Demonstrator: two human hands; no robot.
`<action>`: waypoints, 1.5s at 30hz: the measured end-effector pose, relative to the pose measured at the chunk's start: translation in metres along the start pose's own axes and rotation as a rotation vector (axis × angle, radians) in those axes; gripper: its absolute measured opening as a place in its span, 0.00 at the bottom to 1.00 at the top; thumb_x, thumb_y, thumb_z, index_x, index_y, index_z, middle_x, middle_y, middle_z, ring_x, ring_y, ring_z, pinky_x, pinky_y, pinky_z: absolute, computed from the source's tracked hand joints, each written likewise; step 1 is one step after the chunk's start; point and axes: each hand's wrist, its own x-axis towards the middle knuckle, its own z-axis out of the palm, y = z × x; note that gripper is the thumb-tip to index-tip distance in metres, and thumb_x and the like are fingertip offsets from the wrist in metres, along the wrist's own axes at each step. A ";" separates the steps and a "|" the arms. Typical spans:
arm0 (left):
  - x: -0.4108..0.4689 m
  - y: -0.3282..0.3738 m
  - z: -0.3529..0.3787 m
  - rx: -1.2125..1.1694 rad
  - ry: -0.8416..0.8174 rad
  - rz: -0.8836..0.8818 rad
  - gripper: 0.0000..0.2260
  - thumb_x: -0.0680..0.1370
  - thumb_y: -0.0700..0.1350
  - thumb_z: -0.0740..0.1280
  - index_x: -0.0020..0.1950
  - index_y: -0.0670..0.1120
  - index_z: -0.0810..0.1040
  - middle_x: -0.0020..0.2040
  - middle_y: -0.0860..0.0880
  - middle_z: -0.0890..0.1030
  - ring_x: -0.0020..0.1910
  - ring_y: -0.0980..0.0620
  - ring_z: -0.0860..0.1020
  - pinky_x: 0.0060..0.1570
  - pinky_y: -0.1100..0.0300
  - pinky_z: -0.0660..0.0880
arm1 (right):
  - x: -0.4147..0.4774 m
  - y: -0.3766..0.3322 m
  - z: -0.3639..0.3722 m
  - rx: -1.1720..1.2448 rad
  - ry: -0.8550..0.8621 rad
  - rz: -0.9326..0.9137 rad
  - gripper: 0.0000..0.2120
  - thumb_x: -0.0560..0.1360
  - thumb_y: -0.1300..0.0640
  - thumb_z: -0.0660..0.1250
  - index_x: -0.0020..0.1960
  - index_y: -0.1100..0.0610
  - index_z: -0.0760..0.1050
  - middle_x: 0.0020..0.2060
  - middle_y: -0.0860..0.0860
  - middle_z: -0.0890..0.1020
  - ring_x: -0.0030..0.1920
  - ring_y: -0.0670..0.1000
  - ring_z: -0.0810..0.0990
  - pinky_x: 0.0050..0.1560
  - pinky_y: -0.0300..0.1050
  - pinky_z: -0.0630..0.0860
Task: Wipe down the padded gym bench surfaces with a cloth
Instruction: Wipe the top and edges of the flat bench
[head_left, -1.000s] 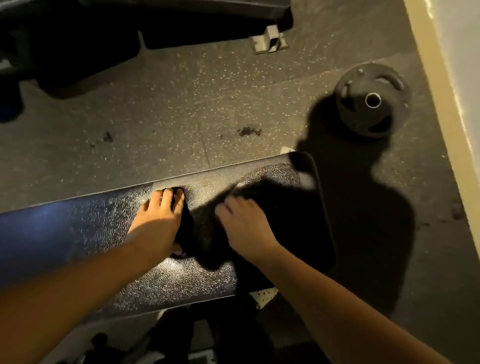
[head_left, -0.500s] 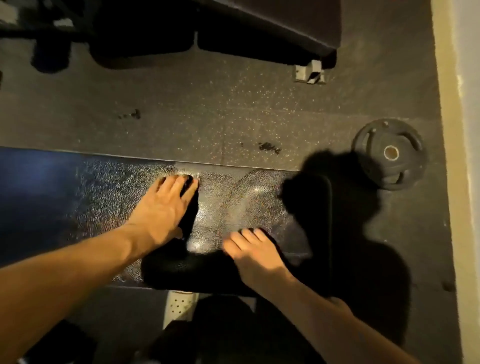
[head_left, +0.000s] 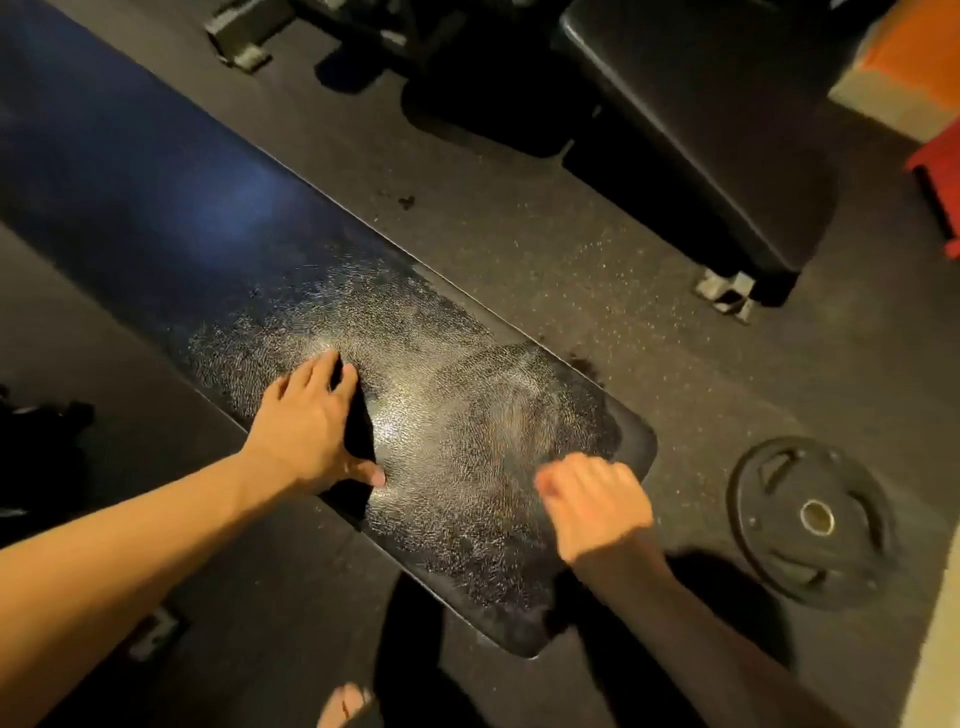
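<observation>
while the flat left grip is pressing the cloth to rub the bench, the right grip is blurring; cannot tell.

Cloth mostly covered, one hand blurred, frame edges cropping the rest

The dark cloth shows only as a strip beside the left hand, which lies flat over the rest of it. The right hand, lower centre-right, is blurred and its grip cannot be told. The bench pad runs out at the upper left. The top edge cuts a second bench, and the right edge cuts a red object.
</observation>
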 end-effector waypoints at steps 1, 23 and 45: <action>-0.001 -0.001 0.003 0.000 0.000 -0.007 0.67 0.58 0.79 0.70 0.84 0.45 0.45 0.84 0.43 0.43 0.83 0.42 0.45 0.80 0.42 0.51 | 0.009 0.018 -0.003 -0.009 0.030 0.017 0.06 0.75 0.56 0.61 0.46 0.51 0.77 0.39 0.48 0.75 0.39 0.56 0.76 0.41 0.51 0.63; 0.008 -0.026 0.040 -0.094 0.201 0.122 0.71 0.47 0.87 0.56 0.83 0.49 0.55 0.81 0.48 0.57 0.79 0.45 0.58 0.75 0.47 0.66 | 0.121 0.037 0.014 0.046 0.122 -0.155 0.05 0.80 0.57 0.66 0.48 0.49 0.70 0.46 0.42 0.75 0.47 0.50 0.77 0.45 0.46 0.69; 0.009 -0.025 0.047 -0.207 0.126 0.109 0.63 0.60 0.78 0.66 0.84 0.51 0.40 0.84 0.49 0.39 0.83 0.45 0.42 0.81 0.42 0.46 | 0.099 0.030 0.012 -0.037 0.117 -0.300 0.04 0.80 0.56 0.66 0.50 0.50 0.71 0.47 0.46 0.75 0.48 0.51 0.77 0.47 0.47 0.72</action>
